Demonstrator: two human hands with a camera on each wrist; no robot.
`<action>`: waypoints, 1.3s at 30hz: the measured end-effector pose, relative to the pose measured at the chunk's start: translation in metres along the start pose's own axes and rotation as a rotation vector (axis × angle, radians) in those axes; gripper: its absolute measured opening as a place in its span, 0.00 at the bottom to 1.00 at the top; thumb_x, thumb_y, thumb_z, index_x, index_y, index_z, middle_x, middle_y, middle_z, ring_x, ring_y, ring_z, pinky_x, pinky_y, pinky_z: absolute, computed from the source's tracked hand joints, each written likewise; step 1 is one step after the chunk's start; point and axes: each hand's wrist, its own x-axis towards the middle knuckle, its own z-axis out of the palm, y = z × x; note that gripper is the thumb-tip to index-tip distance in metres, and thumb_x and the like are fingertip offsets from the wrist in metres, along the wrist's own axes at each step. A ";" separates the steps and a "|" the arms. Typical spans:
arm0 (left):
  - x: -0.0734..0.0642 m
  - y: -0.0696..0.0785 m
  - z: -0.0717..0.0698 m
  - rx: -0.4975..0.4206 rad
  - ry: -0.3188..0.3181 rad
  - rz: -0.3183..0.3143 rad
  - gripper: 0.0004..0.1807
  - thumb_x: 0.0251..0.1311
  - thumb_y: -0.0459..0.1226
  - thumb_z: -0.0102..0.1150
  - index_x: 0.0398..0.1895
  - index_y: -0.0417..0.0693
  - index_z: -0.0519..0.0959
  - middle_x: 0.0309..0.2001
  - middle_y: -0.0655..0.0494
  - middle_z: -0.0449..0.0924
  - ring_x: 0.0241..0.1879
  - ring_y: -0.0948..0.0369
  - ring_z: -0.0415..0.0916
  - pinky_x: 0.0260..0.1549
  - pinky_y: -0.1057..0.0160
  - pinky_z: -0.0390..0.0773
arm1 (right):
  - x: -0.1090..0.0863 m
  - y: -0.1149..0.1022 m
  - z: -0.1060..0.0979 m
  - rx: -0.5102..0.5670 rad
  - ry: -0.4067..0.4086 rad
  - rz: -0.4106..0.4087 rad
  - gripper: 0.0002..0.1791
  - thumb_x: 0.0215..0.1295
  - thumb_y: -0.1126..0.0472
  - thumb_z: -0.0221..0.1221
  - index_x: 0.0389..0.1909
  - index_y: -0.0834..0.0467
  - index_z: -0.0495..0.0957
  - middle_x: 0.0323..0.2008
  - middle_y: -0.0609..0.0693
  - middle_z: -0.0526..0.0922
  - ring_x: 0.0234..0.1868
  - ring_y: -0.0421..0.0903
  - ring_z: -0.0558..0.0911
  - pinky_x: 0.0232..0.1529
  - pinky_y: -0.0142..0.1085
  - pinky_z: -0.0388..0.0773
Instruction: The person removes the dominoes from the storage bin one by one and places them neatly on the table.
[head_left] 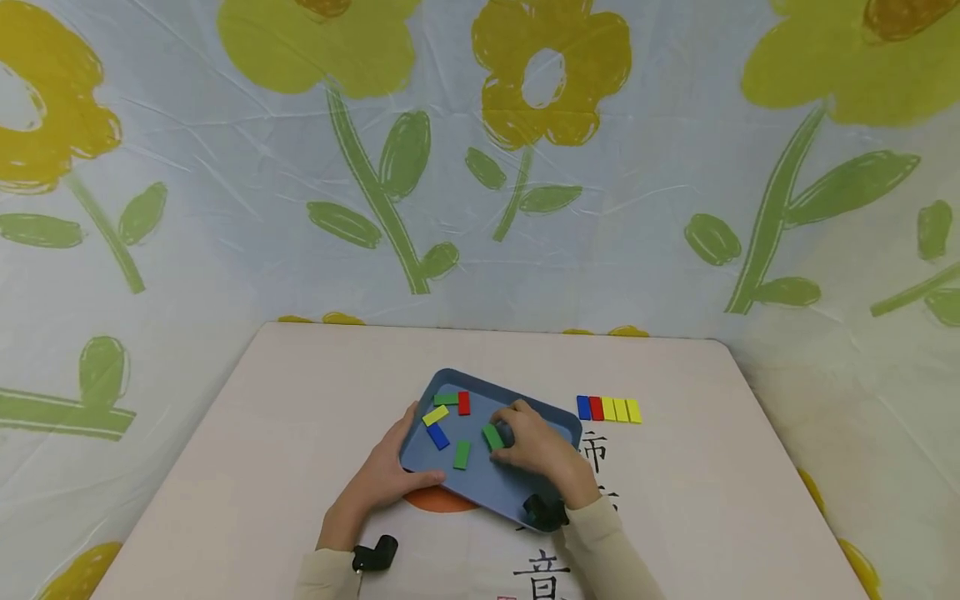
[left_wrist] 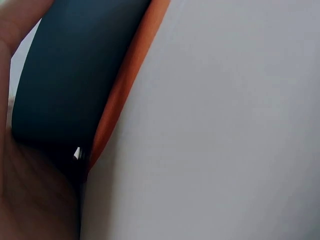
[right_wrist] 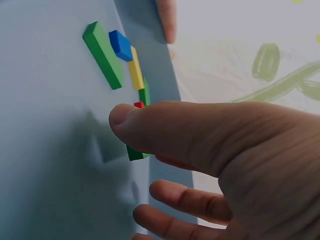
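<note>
A blue-grey tray [head_left: 487, 481] lies slanted on the table. My left hand [head_left: 384, 471] holds its near-left corner, with fingers along the left side and the thumb on the front edge; the left wrist view shows the palm against the tray's dark outer wall [left_wrist: 65, 75]. Over the tray's right half my right hand [head_left: 531, 442] pinches a green block [head_left: 492, 437], mostly hidden behind the thumb [right_wrist: 150, 122] in the right wrist view. Inside the tray lie another green block [head_left: 462, 455], a blue block [head_left: 437, 436], a yellow block [head_left: 435, 416], a red block [head_left: 464, 403] and a far green block [head_left: 446, 399].
Right of the tray stands a row on the table [head_left: 300, 383]: a blue block [head_left: 583, 407], a red block [head_left: 596, 408] and several yellow blocks [head_left: 621, 410]. An orange printed shape [head_left: 438, 500] and black characters [head_left: 542, 575] show around the tray. Flowered cloth [head_left: 615, 250] hangs behind.
</note>
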 end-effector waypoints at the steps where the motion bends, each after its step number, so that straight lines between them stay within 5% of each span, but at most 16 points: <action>1: 0.000 0.000 0.000 0.002 0.000 0.003 0.68 0.47 0.62 0.76 0.85 0.63 0.42 0.82 0.49 0.51 0.79 0.45 0.55 0.72 0.33 0.60 | -0.001 -0.001 -0.002 -0.003 0.002 0.002 0.26 0.60 0.55 0.74 0.58 0.56 0.81 0.55 0.57 0.76 0.47 0.49 0.76 0.47 0.45 0.83; 10: -0.003 0.001 0.002 0.000 0.000 0.011 0.68 0.47 0.62 0.76 0.85 0.62 0.42 0.82 0.49 0.52 0.78 0.46 0.56 0.71 0.33 0.61 | -0.011 0.004 -0.013 0.004 0.043 0.053 0.26 0.59 0.56 0.74 0.58 0.55 0.81 0.58 0.57 0.77 0.51 0.50 0.77 0.55 0.48 0.83; 39: 0.001 -0.001 0.002 -0.002 0.007 0.020 0.68 0.46 0.62 0.76 0.85 0.65 0.43 0.82 0.51 0.53 0.78 0.47 0.57 0.72 0.33 0.61 | -0.036 0.053 -0.070 0.049 0.190 0.130 0.29 0.63 0.60 0.71 0.63 0.63 0.76 0.58 0.66 0.75 0.47 0.57 0.79 0.42 0.46 0.82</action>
